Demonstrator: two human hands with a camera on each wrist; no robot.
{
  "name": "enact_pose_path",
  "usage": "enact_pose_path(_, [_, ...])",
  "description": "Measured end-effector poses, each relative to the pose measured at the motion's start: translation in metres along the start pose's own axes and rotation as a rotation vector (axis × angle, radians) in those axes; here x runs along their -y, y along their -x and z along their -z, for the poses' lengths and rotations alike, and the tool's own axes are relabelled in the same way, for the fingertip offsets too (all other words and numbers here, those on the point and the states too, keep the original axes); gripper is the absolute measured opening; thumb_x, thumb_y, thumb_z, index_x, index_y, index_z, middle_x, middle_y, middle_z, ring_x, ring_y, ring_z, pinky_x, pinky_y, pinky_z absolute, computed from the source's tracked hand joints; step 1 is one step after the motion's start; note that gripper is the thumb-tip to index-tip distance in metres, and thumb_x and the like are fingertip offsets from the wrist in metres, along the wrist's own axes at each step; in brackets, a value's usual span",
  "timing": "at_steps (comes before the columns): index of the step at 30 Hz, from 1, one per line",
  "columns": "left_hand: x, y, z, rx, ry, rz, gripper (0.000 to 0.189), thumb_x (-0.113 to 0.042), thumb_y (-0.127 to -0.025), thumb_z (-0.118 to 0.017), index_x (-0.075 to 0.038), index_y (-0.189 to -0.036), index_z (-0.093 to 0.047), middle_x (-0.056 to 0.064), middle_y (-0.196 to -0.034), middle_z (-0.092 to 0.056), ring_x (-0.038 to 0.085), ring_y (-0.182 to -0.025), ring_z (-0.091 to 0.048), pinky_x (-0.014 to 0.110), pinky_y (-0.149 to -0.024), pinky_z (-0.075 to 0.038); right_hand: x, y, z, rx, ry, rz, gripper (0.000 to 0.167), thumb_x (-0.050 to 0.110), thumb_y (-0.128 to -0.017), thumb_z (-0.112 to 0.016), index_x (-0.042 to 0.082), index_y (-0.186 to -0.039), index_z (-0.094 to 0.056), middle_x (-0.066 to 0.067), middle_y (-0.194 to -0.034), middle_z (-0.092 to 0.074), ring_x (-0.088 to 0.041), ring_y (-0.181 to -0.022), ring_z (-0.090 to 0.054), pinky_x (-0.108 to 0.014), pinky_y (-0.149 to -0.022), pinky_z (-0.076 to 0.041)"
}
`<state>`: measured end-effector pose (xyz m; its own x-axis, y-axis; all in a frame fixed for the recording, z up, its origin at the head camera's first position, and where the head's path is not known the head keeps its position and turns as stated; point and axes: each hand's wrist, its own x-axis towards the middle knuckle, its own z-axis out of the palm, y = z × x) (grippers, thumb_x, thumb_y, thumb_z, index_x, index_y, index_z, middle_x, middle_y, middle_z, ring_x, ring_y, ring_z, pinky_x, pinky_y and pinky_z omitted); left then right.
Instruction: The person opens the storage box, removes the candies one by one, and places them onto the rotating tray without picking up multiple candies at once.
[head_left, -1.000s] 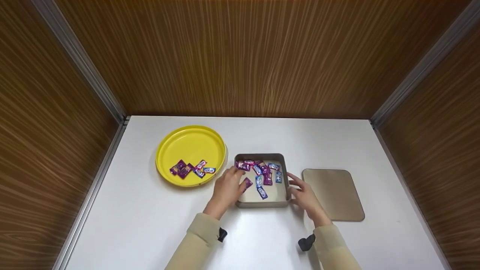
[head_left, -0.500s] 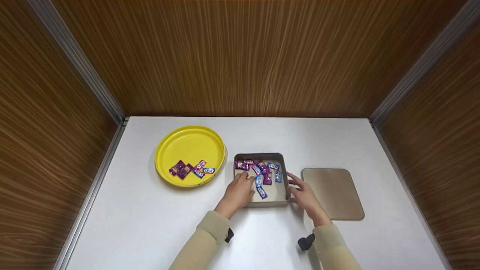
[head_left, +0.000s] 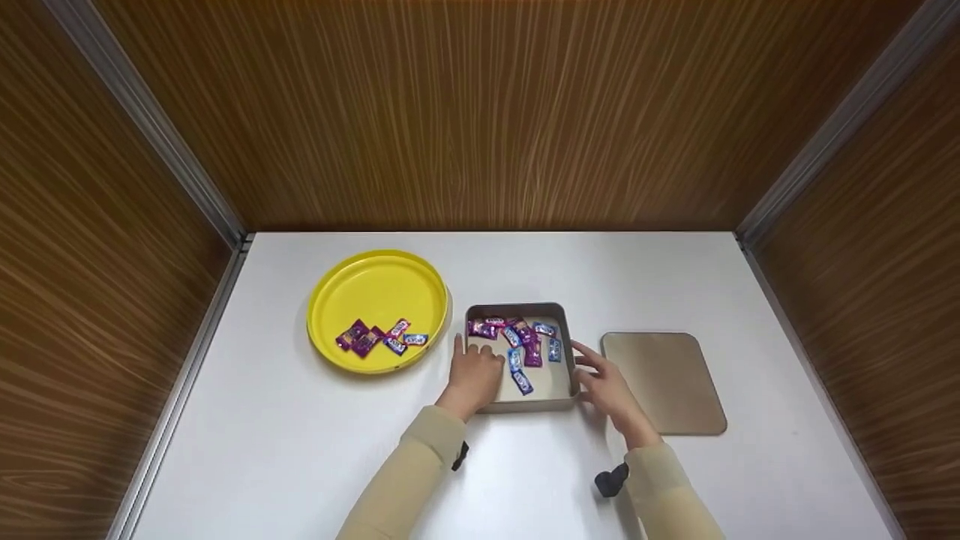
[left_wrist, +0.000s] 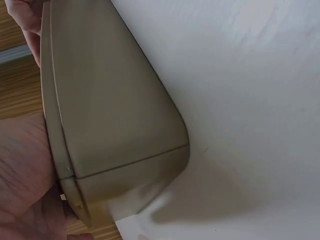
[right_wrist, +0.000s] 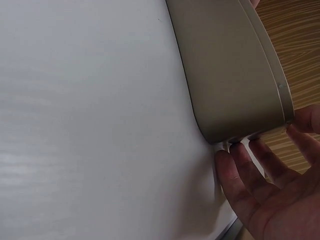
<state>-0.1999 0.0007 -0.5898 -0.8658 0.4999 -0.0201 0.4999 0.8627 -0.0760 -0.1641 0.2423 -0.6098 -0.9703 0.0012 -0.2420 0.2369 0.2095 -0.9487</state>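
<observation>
An open metal tin [head_left: 525, 406] holds several small wrapped candies [head_left: 532, 352] in purple, blue and pink wrappers. My left hand [head_left: 477, 375] reaches over the tin's left wall, its fingers bent down inside and one finger sticking out straight past the wall. Its fingertips are hidden in the head view; I cannot tell whether they pinch a candy. In the left wrist view its palm [left_wrist: 22, 165] lies close to the tin's rim. My right hand [head_left: 609, 390] rests its relaxed fingers against the tin's right wall; the right wrist view shows the fingers [right_wrist: 235, 175] spread along that side.
A yellow round plate [head_left: 379, 289] with several purple, blue and pink candies stands left of the tin. A flat tin lid [head_left: 667, 382] lies to the right on the white table [head_left: 285, 450]. Wood-patterned panels [head_left: 480, 112] enclose the back and sides.
My left hand has moved right, further into the tin, over a purple candy seen there earlier and now hidden; its fingers have bent. The right hand has stayed at the tin's right wall.
</observation>
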Motion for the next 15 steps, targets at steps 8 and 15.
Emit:
enact_pose_path(8, [0.0025, -0.0043, -0.0073, -0.029, 0.054, 0.025, 0.018, -0.011, -0.090, -0.059, -0.012, -0.099, -0.074, 0.010, -0.096, -0.069, 0.029, -0.091, -0.064, 0.056, -0.090, -0.044, 0.0001, -0.0003, 0.0006, -0.009, -0.007, 0.000, 0.059, -0.001, -0.092, -0.050, 0.014, -0.149, -0.043, -0.026, -0.137, -0.046, -0.043, -0.119, -0.053, -0.044, -0.080, -0.057])
enact_pose_path(15, [0.0027, -0.0077, -0.0108, -0.025, 0.077, 0.021, 0.014, -0.013, -0.088, -0.064, -0.012, -0.099, -0.074, 0.010, -0.094, -0.069, 0.028, -0.086, -0.064, 0.050, -0.081, -0.048, 0.0013, 0.0001, 0.0003, -0.003, 0.006, -0.007, 0.060, -0.001, -0.092, -0.050, 0.013, -0.149, -0.042, -0.026, -0.139, -0.046, -0.045, -0.121, -0.051, -0.045, -0.082, -0.056])
